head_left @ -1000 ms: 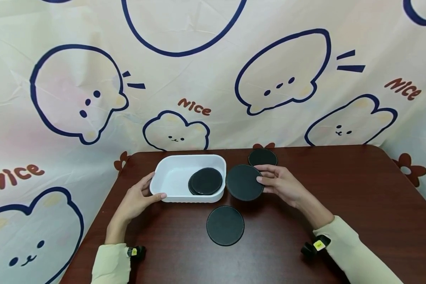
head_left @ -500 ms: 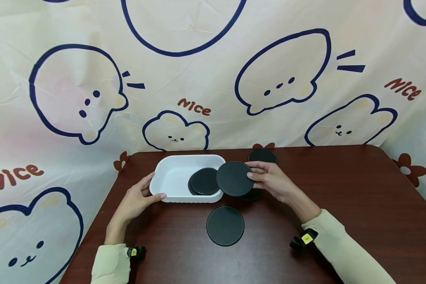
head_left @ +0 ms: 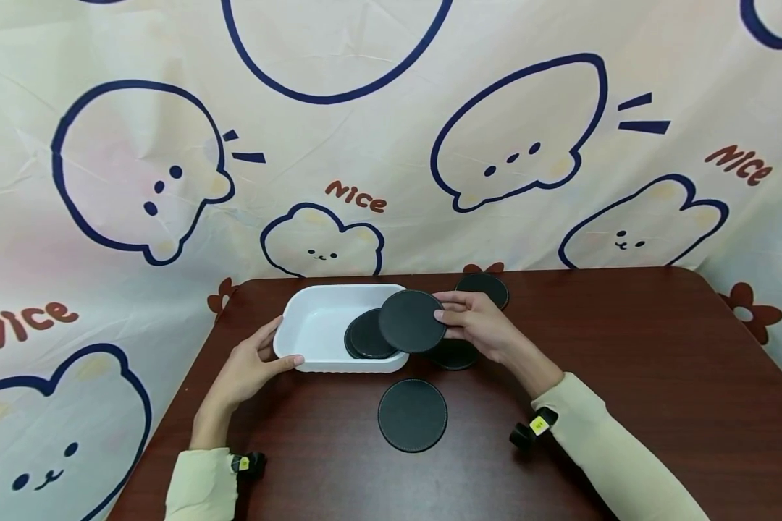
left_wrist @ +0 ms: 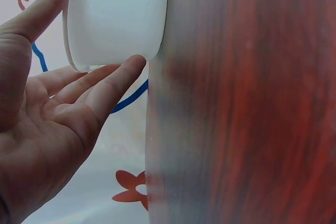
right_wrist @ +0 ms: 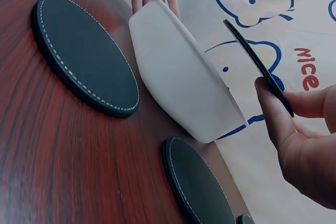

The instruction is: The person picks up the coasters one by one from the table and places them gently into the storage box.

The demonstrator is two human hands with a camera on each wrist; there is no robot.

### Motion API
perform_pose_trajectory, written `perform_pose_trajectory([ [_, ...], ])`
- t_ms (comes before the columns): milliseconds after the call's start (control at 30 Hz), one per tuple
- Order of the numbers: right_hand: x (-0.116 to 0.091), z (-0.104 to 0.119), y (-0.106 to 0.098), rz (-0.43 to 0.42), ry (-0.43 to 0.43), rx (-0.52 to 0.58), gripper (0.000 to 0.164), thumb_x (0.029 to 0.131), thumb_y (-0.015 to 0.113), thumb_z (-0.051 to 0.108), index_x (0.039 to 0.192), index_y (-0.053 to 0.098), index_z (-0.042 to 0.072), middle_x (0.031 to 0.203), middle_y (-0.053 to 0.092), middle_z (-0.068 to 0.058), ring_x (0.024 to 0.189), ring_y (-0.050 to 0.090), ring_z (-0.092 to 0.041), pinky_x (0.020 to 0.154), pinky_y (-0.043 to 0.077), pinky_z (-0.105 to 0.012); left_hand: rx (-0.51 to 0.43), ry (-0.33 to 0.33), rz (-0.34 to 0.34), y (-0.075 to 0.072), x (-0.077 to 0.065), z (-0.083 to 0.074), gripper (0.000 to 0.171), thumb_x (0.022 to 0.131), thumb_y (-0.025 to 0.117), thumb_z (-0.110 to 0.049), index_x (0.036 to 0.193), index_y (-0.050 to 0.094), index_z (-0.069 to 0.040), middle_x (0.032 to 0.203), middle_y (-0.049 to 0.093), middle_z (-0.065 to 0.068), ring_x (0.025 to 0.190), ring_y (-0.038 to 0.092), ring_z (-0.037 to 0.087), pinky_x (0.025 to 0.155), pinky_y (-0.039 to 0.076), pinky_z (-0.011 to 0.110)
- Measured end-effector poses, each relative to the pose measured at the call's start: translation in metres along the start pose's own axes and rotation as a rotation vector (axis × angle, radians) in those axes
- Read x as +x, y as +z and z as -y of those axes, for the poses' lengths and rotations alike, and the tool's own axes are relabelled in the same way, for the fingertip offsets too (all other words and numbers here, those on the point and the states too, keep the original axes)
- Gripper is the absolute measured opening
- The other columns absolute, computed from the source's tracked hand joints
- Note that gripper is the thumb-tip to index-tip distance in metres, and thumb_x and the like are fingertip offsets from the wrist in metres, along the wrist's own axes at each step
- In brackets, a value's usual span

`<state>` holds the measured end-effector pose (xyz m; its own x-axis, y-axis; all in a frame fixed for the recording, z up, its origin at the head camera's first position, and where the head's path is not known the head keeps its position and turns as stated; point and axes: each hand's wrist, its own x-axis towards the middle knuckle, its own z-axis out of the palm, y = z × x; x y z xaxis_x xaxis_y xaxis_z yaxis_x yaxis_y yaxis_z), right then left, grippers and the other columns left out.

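My right hand (head_left: 478,325) pinches a round black coaster (head_left: 412,322) by its right edge, thumb on top and fingers beneath. The coaster is raised over the right end of a white plastic tub (head_left: 309,329); in the right wrist view it shows edge-on, apart from the tub wall. Black coasters (head_left: 367,336) lie overlapped inside the tub, partly hidden by the held one. At the tub's left end my left hand (head_left: 244,373) holds it, thumb at the near rim and fingers along the end wall, which the left wrist view shows close up.
On the dark wood table (head_left: 625,347) lies one stitched coaster (head_left: 413,415) in front of the tub. Another coaster (head_left: 455,354) sits right of it, under my right hand, and a third coaster (head_left: 487,288) is near the back edge. A cartoon-printed cloth (head_left: 404,145) hangs behind.
My right hand has carried the coaster left and slightly back, from beside the tub to over its right end, uncovering a coaster on the table. The left hand stays at the tub.
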<state>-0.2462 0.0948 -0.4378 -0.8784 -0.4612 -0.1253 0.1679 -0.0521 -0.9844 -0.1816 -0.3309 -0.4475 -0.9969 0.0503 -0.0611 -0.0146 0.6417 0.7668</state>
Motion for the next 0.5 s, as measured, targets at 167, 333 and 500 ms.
perform_pose_trajectory([
  [167,0.006,0.000,0.008,-0.010,0.000,0.017,0.050,0.110,0.059,0.007,0.158,0.047,0.000,0.145,0.064,-0.023,0.104,0.077,-0.011,0.089,0.066,-0.028,0.005,0.003,0.002,-0.001,0.001,0.000,0.104,0.092,0.087,-0.039,0.171,0.026,-0.006,0.169,0.041,0.026,0.144,0.058,0.043,0.110,0.053,0.051],
  [333,0.016,-0.001,0.014,-0.013,0.002,0.028,0.048,0.109,0.061,0.007,0.155,0.051,0.001,0.142,0.067,-0.022,0.102,0.078,-0.012,0.089,0.066,-0.028,0.001,0.005,0.002,-0.001,0.000,0.000,0.103,0.093,0.087,-0.038,0.171,0.026,-0.007,0.169,0.041,0.026,0.144,0.058,0.043,0.109,0.054,0.050],
  [500,0.025,-0.001,0.020,-0.028,0.013,0.043,0.047,0.109,0.060,0.006,0.155,0.052,0.002,0.142,0.067,-0.022,0.101,0.078,-0.011,0.087,0.066,-0.027,-0.008,0.001,0.003,0.000,-0.001,0.000,0.103,0.093,0.086,-0.038,0.171,0.026,-0.009,0.169,0.041,0.024,0.143,0.059,0.042,0.108,0.056,0.049],
])
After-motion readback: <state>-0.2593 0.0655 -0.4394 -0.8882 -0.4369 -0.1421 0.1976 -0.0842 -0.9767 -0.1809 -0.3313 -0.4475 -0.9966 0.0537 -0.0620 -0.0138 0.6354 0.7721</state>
